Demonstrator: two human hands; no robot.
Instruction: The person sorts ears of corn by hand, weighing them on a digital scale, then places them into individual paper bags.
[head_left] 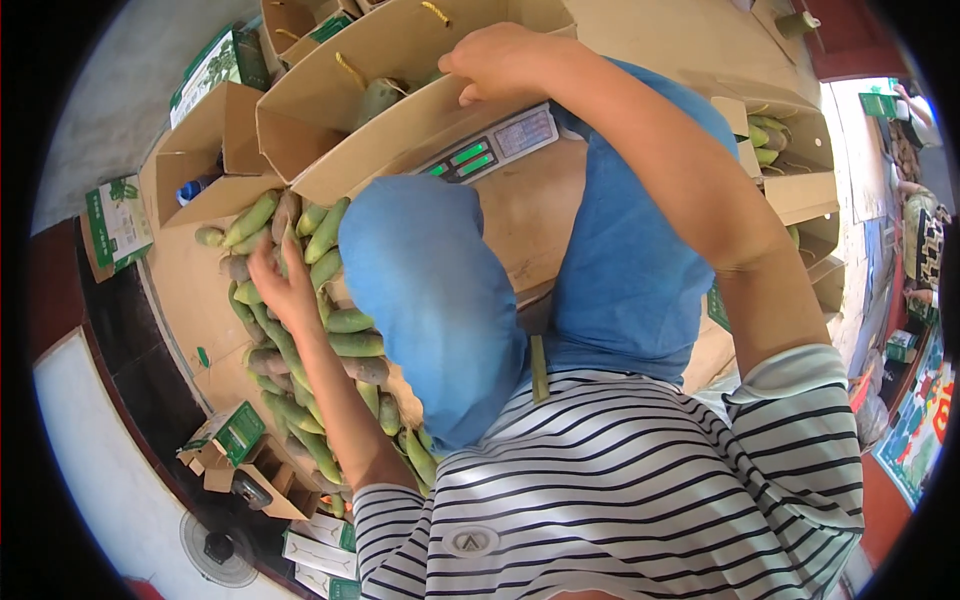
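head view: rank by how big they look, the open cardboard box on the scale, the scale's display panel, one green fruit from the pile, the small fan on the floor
1. Open cardboard box, held by the right hand.
2. Scale's display panel.
3. Small fan and one green fruit near the left hand look alike in size; the fan lies farther away, so they stay unranked.

Green fruits [300,330] at left; brown cardboard box [400,110] at top; blue cloth [440,300] in the centre; black-and-white striped shirt [620,490] below; green-and-white cartons [118,222] far left.
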